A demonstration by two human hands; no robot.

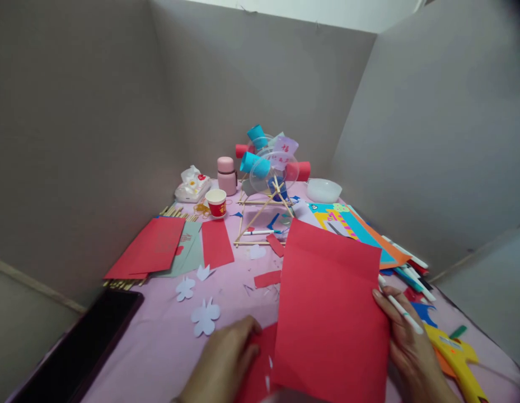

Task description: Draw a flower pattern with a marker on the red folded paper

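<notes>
My right hand (411,341) is closed around the right edge of a large red paper sheet (333,302), raised at a tilt with a crease across its upper part. A white marker (400,310) is tucked between the same hand's fingers. Lower left, my left hand (226,358) has curled fingers at a second red paper (262,358), which lies partly under the raised sheet. Small white scraps show on that paper. White flower-shaped cutouts (205,318) lie left of my left hand.
A stick frame (262,215) carries a wheel (274,168) with blue and red paper tubes. Left are red envelopes (153,246), a phone (83,347), a paper cup (216,204) and a pink flask (226,176). Right are a yellow glue gun (457,355), markers (415,280) and a bowl (324,191).
</notes>
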